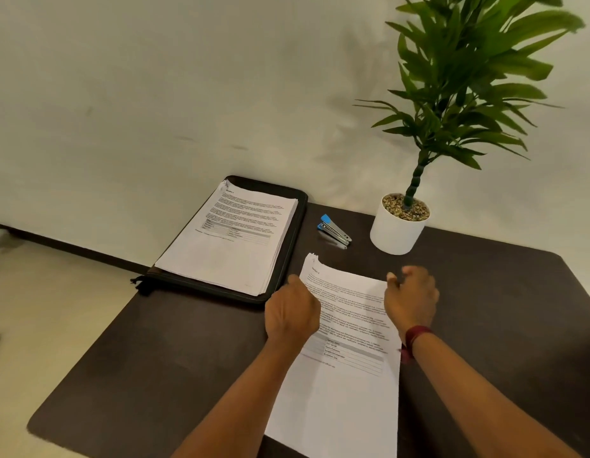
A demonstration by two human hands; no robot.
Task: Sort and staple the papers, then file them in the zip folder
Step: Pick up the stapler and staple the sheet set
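Papers (346, 385) cut off below; left hand (292, 314), right hand (412, 299) curled, blurred; grip hidden.

Bare desk (155, 358) lay open at the near left and along the right side. A second stack (346, 391) filled the near middle. At the far left sat the zip folder (288, 246) under a paper stack (231, 239). The stapler (334, 230) lay in the gap before the white pot (396, 233), whose leaves (468, 77) overhung the far right.

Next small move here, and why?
Probably reach the right hand to the blue stapler: it lies untouched just beyond the near paper stack, closer to that hand, while the left hand sits at the stack's left edge and can steady it.
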